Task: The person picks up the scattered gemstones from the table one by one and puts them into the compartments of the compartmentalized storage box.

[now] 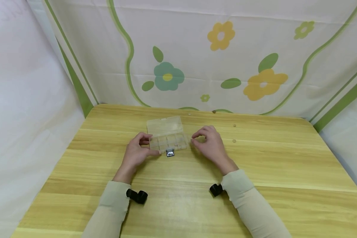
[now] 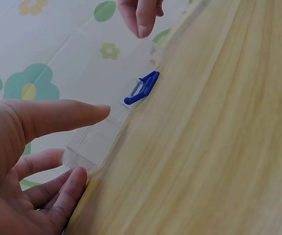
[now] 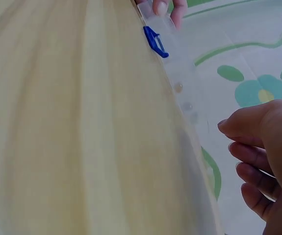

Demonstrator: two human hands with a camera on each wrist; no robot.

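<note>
A clear plastic compartment box [image 1: 168, 141] lies on the table with its lid [image 1: 165, 126] raised at the back. On its front edge is a blue latch [image 2: 143, 88]. My left hand [image 1: 137, 150] grips the left end, thumb along the front edge and fingers at the side. Close by the right end, my right hand [image 1: 209, 145] has its thumb and index fingertips brought near each other; I cannot tell whether something tiny is between them. Through the box wall in the right wrist view, a small brownish bead-like piece [image 3: 178, 87] and a greyish one [image 3: 187, 105] show.
Small round pieces lie beyond the box: a dark one [image 1: 214, 111] and a pale one [image 1: 189, 114] at the back edge, two tan ones [image 1: 234, 125] to the right. A flowered curtain [image 1: 196, 66] hangs right behind the wooden table [image 1: 178, 205].
</note>
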